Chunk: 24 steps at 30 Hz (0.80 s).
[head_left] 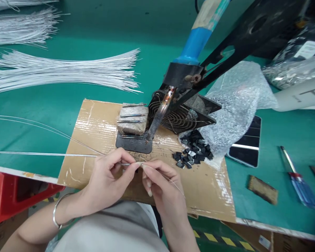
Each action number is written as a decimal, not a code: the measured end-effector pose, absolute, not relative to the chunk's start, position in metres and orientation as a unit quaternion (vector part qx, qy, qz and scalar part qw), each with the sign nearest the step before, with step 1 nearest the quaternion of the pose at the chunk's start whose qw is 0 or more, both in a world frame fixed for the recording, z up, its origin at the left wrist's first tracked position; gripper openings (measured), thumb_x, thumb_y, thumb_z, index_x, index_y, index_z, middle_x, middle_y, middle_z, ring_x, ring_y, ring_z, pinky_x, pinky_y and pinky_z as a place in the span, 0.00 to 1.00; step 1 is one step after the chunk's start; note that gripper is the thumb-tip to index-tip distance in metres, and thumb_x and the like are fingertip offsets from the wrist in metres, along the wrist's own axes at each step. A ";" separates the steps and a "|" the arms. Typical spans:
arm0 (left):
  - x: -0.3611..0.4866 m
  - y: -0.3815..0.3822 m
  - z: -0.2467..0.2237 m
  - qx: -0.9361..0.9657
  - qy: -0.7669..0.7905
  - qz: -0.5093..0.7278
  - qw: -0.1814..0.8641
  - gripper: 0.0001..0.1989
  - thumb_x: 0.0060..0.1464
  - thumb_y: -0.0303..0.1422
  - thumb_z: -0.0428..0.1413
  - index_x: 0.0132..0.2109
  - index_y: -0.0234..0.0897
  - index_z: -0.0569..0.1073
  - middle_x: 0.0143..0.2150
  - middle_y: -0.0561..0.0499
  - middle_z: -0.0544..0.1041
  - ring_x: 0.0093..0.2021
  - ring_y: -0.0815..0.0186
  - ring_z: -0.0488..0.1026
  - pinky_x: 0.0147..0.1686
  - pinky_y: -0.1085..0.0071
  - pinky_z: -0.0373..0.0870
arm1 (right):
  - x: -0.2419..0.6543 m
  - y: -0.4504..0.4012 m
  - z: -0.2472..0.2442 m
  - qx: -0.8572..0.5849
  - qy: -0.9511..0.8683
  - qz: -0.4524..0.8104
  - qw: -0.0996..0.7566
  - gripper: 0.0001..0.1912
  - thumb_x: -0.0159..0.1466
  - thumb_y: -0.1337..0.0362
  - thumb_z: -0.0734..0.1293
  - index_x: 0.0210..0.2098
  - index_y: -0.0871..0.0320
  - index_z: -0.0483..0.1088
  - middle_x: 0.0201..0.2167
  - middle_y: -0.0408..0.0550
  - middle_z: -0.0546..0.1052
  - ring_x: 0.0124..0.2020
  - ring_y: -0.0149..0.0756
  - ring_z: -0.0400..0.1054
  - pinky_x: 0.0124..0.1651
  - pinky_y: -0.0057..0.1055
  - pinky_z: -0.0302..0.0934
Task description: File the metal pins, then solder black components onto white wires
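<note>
With the cardboard sheet (91,133) as landmark, the left hand (107,178) and right hand (165,182) meet over its near edge, each pinching fingers and thumb on the thin wires (81,155); these run off past its left side; the soldering iron (164,106) slants down over its far part, beside the fibrous block (133,126); black chips (193,150) lie on its right half; a screwdriver (299,182) sits right of it on the green tabletop (157,21).

Workshop or factory workstation, indicated by the green bench (157,45), bundled wires (68,70), soldering iron (164,108), fan (173,112) and screwdriver (299,180).
</note>
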<state>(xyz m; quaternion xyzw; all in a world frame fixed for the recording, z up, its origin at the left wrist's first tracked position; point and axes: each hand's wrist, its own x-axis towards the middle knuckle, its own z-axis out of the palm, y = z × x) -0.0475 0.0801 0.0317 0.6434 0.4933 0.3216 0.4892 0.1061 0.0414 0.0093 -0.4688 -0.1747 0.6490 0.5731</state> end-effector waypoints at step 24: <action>-0.042 0.077 0.024 0.629 0.518 0.339 0.470 0.07 0.64 0.31 0.59 0.35 0.38 0.74 0.27 0.53 0.77 0.24 0.70 0.71 0.22 0.74 0.62 | 0.098 0.039 0.009 -0.469 -0.141 0.644 0.588 0.08 0.57 0.55 0.79 0.30 0.52 0.84 0.18 0.39 0.72 0.16 0.20 0.61 0.17 0.17 0.54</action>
